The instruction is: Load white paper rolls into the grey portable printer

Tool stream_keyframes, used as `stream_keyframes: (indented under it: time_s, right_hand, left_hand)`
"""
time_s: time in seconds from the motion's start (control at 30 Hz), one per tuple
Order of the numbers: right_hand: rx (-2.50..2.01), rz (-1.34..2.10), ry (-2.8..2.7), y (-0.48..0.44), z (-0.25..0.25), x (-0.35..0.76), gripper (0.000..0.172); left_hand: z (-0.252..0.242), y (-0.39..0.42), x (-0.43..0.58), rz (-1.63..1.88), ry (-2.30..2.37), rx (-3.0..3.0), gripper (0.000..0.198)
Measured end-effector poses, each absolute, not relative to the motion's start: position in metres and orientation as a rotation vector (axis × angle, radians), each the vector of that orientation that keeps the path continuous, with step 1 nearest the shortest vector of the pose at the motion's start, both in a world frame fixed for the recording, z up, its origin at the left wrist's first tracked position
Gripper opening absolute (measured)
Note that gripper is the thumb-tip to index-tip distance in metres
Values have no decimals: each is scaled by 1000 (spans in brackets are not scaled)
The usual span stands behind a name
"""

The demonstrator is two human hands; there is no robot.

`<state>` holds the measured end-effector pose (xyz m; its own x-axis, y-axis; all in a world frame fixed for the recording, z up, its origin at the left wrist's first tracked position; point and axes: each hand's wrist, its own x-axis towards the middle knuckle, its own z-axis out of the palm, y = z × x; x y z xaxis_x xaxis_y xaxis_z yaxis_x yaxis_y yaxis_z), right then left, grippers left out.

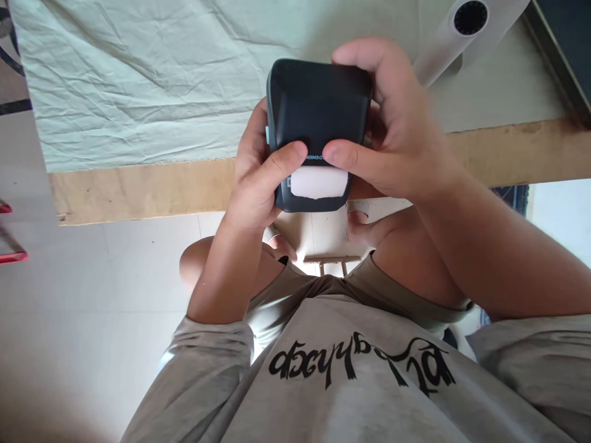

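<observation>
A: What are the hands holding?

B: The left hand (256,169) and the right hand (404,117) are both gripping one black device (321,101), wrapping around its left and right sides

A: Where is it sitting?

B: It's hovering over the counter's (138,192) near edge, in front of the person, with its near end reaching past the wood

A: And the thumbs?

B: The left thumb (290,155) and the right thumb (344,155) are pressing on its upper face, flanking the lettering. Most of the other fingers are hiding behind it, so I can't tell how they're curling

A: Anything on its near end?

B: White paper (319,182) is showing there

A: What's lying around?

B: A pale cloth (138,80) is covering the counter's left part, and a white cylinder (455,46) is lying on the far right, pointing its dark round end upward
</observation>
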<state>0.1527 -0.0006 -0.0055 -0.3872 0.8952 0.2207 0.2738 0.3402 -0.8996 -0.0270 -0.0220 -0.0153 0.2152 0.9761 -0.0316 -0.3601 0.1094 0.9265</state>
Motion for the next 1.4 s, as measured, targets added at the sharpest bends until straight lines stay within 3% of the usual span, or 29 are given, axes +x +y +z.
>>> stream_keyframes:
  time_s: [0.2,0.27,0.43,0.67,1.03,1.27,1.4]
  right_hand:
    - [-1048,995,-1891,-1,-8,155,59]
    - [-1050,972,-1902,-1,-8,157,54]
    - [-1060,938,-1845,-5,-6,159,40]
    - [-924,818,-1927,-9,-7,161,51]
    - [-923,879,-1982,-10,-2,165,55]
    - [-957,945,-1867,-11,-7,163,38]
    - [-923,915,-1868,-8,-11,160,39]
  left_hand:
    - [-15,-20,-24,1179,780,873,29]
    - [-10,-20,-21,1183,750,827,21]
    - [-2,-19,-18,1222,739,719,27]
    - [-13,-14,-26,1159,721,843,15]
    - [-7,-16,-23,1191,780,796,20]
    - [-19,-10,-29,1163,700,822,15]
    - [-20,-9,-31,1152,731,895,22]
